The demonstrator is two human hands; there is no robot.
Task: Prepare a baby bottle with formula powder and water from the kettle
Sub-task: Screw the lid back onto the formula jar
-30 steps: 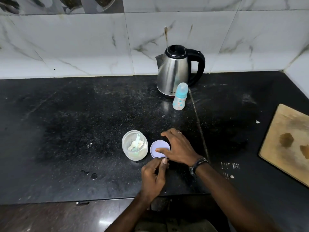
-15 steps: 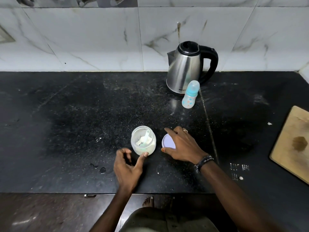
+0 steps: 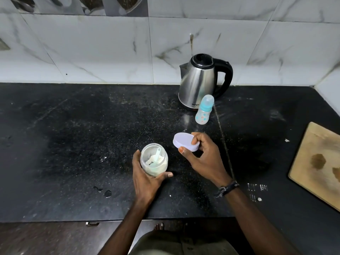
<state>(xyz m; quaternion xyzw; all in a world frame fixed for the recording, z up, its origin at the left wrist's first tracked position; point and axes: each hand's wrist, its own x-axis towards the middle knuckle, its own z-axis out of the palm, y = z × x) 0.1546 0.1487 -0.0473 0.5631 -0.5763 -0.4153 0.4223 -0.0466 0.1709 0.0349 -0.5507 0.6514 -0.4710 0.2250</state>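
Note:
A clear jar of formula powder (image 3: 154,161) with a pale scoop inside stands open on the black counter (image 3: 73,144). My left hand (image 3: 145,178) wraps around the jar from the near side. My right hand (image 3: 204,157) holds the lilac lid (image 3: 184,143) tilted, just above the counter, to the right of the jar. A steel kettle (image 3: 199,80) with a black handle stands at the back against the wall. The capped baby bottle (image 3: 204,110) with a teal collar stands upright right in front of the kettle.
A wooden chopping board (image 3: 318,162) lies at the right edge of the counter. White marble tiles (image 3: 110,52) form the back wall. Small water drops (image 3: 107,193) and powder specks dot the counter near its front edge.
My left hand reached forward and closed around the jar. My right hand lifted the lid off the counter and tilted it.

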